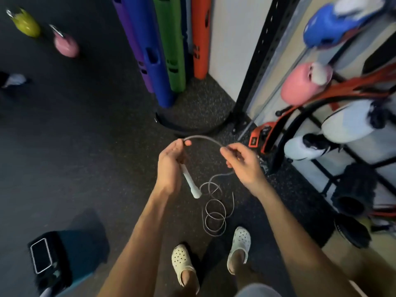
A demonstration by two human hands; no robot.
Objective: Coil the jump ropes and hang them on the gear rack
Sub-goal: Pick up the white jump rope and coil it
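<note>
Dark speckled rubber flooring (85, 125) fills most of the view, seen from above. At the middle of the frame a person holds a jump rope (205, 138): a thin grey cable with a slim white handle (189, 181). The left hand (170, 166) is curled round the upper part of that handle, whose free end points down towards the lower right of the frame, with the thumb at the top where the cable leaves it. From there the cable bends in a smooth arch over to the right hand (244, 161), which pinches it between thumb and fingers. Below the right hand the cable drops to the floor and lies in several loose, overlapping loops just ahead of two white perforated clogs (182, 262). The second handle cannot be made out.

Along the right edge stands the gear rack (263, 61), a black perforated upright with shelves carrying a pink kettlebell (300, 84), a blue one (321, 28), and red and black bands. Tall purple, blue, green and orange tubes (158, 61) stand at the upper middle. Yellow (26, 23) and pink (66, 45) kettlebells sit on the floor at the upper left, and a phone (40, 255) lies on a dark box at the lower left.
</note>
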